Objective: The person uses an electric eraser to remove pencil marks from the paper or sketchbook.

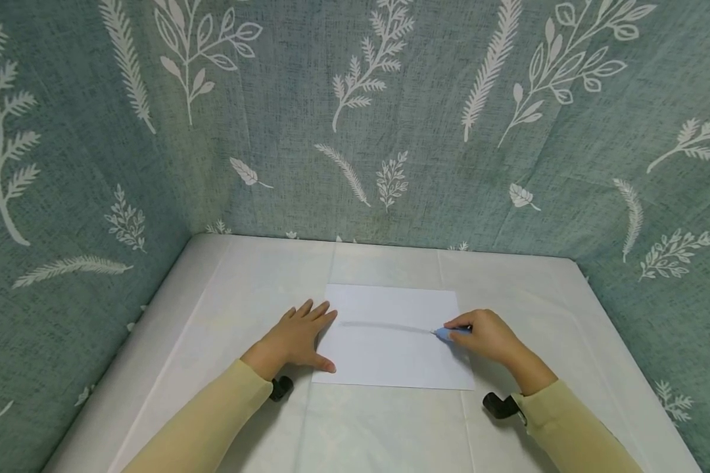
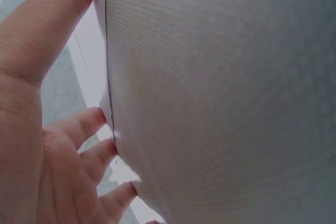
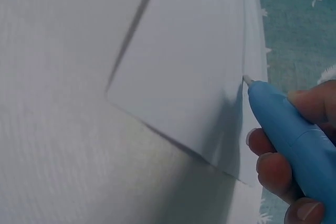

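A white sheet of paper (image 1: 390, 361) lies flat, with a faint grey streak (image 1: 384, 325) running across its upper half. My right hand (image 1: 485, 335) grips a thick blue correction pen (image 3: 286, 132) between thumb and fingers. Its narrow pale tip touches the paper at the right end of the streak. At the sheet's left edge rests my left hand (image 1: 298, 335), fingers spread and thumb toward the lower left part. In the left wrist view the fingertips (image 2: 107, 148) lie along the paper's edge.
A white cloth with fold creases covers the table (image 1: 378, 433). Behind it and along both sides hangs a green curtain (image 1: 296, 125) printed with white leaves. Black wrist devices (image 1: 499, 405) sit at both yellow sleeves (image 1: 574, 427).
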